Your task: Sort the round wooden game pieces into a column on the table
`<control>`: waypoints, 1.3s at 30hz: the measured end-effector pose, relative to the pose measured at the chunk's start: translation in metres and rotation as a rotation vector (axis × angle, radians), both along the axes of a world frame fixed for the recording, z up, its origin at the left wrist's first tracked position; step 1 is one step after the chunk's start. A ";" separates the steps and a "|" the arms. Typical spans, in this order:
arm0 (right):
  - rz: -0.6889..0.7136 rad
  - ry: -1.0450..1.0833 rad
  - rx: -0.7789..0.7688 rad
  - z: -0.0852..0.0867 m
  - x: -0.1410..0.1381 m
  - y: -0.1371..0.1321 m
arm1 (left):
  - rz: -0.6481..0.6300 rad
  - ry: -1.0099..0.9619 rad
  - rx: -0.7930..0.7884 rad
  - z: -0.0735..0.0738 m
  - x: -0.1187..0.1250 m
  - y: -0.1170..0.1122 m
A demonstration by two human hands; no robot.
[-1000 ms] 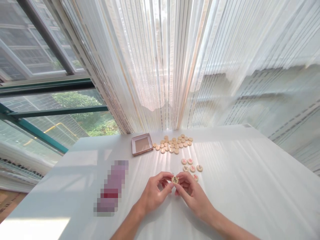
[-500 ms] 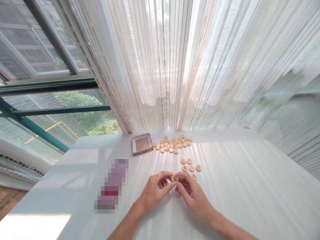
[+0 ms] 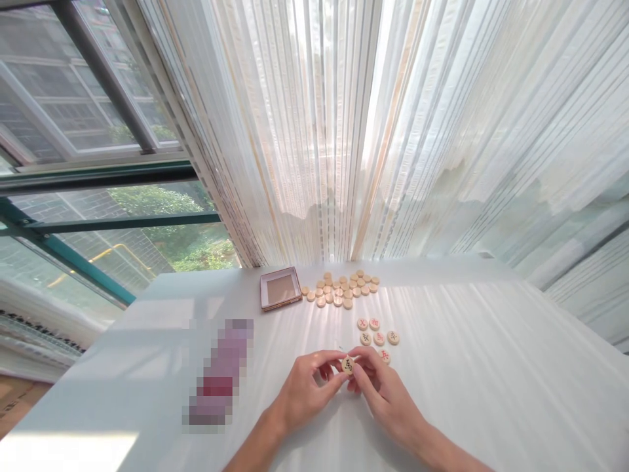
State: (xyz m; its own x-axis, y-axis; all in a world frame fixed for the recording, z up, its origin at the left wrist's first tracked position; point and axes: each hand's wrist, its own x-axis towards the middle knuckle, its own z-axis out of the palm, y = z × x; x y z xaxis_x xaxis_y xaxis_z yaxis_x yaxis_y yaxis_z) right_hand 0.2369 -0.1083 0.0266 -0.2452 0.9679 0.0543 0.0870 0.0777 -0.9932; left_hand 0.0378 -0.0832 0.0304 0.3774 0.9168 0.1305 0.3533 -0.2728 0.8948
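A round wooden chess piece [image 3: 347, 364] with a dark character is pinched between the fingertips of my left hand [image 3: 307, 393] and my right hand [image 3: 383, 393], just above the white table [image 3: 491, 367]. Both hands are closed on it. Right behind them lie several face-up pieces [image 3: 376, 331] with red and dark characters. Farther back is a cluster of several plain wooden pieces [image 3: 344, 290]. One red-marked piece [image 3: 385, 356] lies close to my right fingers.
A small square box [image 3: 280, 289] with a pinkish rim sits left of the cluster. A blurred pink-and-red object [image 3: 219, 373] lies on the table's left side. Sheer white curtains hang behind the table; a window is at the left.
The piece has turned between my fingers, its character now at a different angle. Both hands sit slightly lower in view, the view having tilted a little.
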 end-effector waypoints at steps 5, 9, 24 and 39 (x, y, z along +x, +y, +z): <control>-0.010 -0.041 -0.022 -0.001 0.000 0.001 | -0.015 0.015 0.045 -0.002 0.001 0.000; -0.045 -0.040 -0.042 -0.001 -0.001 0.001 | -0.066 0.031 0.069 -0.001 0.003 -0.001; -0.003 0.013 0.016 -0.002 0.001 0.001 | -0.027 -0.001 -0.013 0.004 0.003 0.002; -0.050 0.089 0.094 -0.001 -0.005 0.002 | -0.131 0.071 -0.203 0.016 0.016 0.031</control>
State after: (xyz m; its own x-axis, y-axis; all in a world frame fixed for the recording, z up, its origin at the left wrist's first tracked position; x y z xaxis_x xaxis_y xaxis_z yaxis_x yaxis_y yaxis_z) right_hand 0.2321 -0.1062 0.0257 -0.1874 0.9684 0.1648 0.0048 0.1686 -0.9857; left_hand 0.0539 -0.0520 0.0461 0.4961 0.8643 -0.0822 0.3908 -0.1377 0.9101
